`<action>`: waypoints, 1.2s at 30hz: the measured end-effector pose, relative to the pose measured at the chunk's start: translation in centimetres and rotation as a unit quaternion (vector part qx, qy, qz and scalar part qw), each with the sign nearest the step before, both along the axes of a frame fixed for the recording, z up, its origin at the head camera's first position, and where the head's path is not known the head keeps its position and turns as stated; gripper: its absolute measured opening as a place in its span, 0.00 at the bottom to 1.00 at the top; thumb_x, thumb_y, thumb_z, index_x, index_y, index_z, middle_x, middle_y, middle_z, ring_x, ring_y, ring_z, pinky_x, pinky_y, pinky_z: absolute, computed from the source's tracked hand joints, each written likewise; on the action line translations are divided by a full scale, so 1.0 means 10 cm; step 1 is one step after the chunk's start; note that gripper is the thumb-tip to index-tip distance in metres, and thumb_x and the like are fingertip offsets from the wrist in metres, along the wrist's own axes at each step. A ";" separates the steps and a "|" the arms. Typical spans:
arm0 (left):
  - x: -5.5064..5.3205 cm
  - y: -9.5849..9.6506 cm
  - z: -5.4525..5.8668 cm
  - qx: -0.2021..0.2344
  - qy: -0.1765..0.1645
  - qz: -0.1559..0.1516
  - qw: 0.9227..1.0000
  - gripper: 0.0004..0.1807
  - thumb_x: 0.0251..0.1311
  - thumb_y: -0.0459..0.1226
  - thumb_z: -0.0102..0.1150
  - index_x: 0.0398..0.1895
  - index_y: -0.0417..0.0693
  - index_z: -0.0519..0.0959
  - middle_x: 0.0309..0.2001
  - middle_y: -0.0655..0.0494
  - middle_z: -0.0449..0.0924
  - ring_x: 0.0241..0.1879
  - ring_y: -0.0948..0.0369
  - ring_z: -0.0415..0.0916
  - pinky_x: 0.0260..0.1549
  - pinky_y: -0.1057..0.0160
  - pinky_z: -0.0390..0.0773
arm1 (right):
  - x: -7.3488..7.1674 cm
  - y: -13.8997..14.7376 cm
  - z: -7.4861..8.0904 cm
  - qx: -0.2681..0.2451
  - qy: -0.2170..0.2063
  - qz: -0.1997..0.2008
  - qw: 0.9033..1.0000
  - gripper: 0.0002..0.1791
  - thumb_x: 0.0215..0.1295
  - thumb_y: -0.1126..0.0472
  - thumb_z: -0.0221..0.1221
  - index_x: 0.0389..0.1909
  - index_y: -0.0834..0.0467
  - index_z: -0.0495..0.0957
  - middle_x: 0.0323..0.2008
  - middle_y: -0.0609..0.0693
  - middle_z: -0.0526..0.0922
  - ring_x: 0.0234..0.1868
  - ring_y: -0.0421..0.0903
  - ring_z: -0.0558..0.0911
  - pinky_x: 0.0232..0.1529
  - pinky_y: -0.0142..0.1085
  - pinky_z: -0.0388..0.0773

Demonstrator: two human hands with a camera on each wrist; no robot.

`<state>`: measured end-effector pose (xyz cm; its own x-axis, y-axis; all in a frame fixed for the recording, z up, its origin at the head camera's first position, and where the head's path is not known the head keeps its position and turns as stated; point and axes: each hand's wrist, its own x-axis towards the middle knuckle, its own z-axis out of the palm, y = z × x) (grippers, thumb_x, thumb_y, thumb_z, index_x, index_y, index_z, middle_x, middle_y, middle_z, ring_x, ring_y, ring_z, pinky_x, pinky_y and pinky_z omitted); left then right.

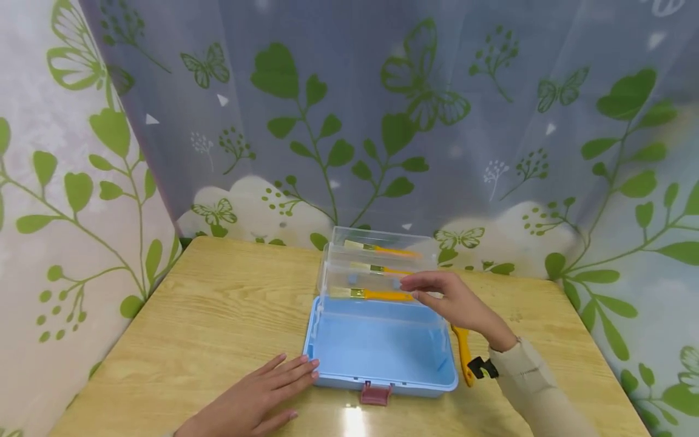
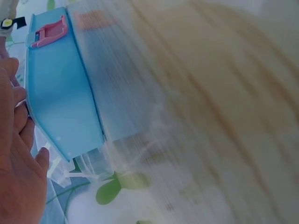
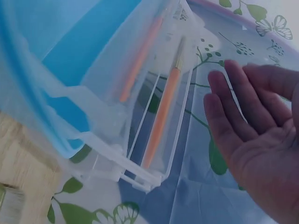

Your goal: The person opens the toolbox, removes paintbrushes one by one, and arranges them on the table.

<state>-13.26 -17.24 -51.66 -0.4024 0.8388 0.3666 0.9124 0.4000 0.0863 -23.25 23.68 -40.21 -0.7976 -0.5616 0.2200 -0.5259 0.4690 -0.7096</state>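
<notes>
A light blue plastic box (image 1: pixel 377 349) lies opened on the table, with clear tiered trays (image 1: pixel 330 267) raised at its back. Three paintbrushes with orange handles lie one per tier, the lowest paintbrush (image 1: pixel 382 295) nearest the box. My left hand (image 1: pixel 256 397) rests its straight fingertips at the box's front left corner. Above the right end of the trays hovers my right hand (image 1: pixel 455 303), fingers loosely bent and nothing held. In the right wrist view this right hand (image 3: pixel 257 126) is apart from the tray holding a paintbrush (image 3: pixel 161 116).
Another orange paintbrush (image 1: pixel 463 355) lies on the table along the box's right side, partly hidden by the right arm. A dark pink latch (image 1: pixel 375 394) hangs from the box's front. Patterned cloth (image 1: pixel 349 121) stands behind the wooden table (image 1: pixel 235 303).
</notes>
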 end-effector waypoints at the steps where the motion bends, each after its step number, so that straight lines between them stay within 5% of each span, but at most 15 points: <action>1: 0.00 0.00 -0.01 0.001 -0.001 0.000 1.000 0.38 0.72 0.45 0.59 0.80 0.46 0.57 0.79 0.52 0.59 0.76 0.54 0.60 0.79 0.66 0.31 | -0.04 -0.02 0.01 0.003 -0.010 0.020 1.000 0.16 0.74 0.68 0.57 0.59 0.66 0.80 0.55 0.58 0.85 0.54 0.57 0.85 0.57 0.42 0.84; 6: 0.00 -0.01 -0.02 0.001 -0.001 0.008 1.000 0.38 0.72 0.46 0.58 0.80 0.48 0.57 0.79 0.52 0.58 0.76 0.54 0.60 0.79 0.66 0.31 | -0.24 -0.14 0.03 0.029 -0.043 0.089 0.995 0.17 0.75 0.67 0.56 0.61 0.65 0.79 0.59 0.60 0.83 0.58 0.57 0.84 0.58 0.39 0.83; 16: 0.00 -0.01 -0.01 0.012 -0.027 0.005 1.000 0.39 0.73 0.45 0.58 0.81 0.49 0.55 0.80 0.53 0.57 0.77 0.55 0.57 0.79 0.67 0.31 | -0.53 -0.27 -0.06 0.044 -0.082 0.116 0.989 0.20 0.75 0.71 0.54 0.65 0.68 0.75 0.62 0.65 0.79 0.64 0.60 0.79 0.61 0.45 0.81; 25: 0.00 -0.03 0.02 -0.006 -0.034 0.017 0.999 0.38 0.74 0.45 0.56 0.82 0.49 0.54 0.80 0.55 0.55 0.79 0.58 0.53 0.79 0.67 0.29 | -0.56 -0.35 -0.08 0.069 -0.085 0.114 0.987 0.21 0.73 0.73 0.54 0.65 0.70 0.75 0.64 0.67 0.77 0.66 0.61 0.77 0.62 0.48 0.80; 36: -0.01 0.00 0.01 0.010 -0.013 0.006 1.000 0.38 0.72 0.46 0.59 0.80 0.47 0.58 0.78 0.51 0.60 0.76 0.53 0.60 0.79 0.67 0.31 | -0.48 -0.42 -0.26 0.113 -0.059 0.073 0.989 0.20 0.67 0.74 0.62 0.60 0.66 0.80 0.58 0.59 0.84 0.61 0.55 0.82 0.61 0.46 0.81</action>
<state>-13.35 -17.24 -51.60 -0.4221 0.8264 0.3728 0.9050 0.4085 0.1191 -28.05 19.48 -42.80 -0.7170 -0.6970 -0.0141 -0.5192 0.5473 -0.6565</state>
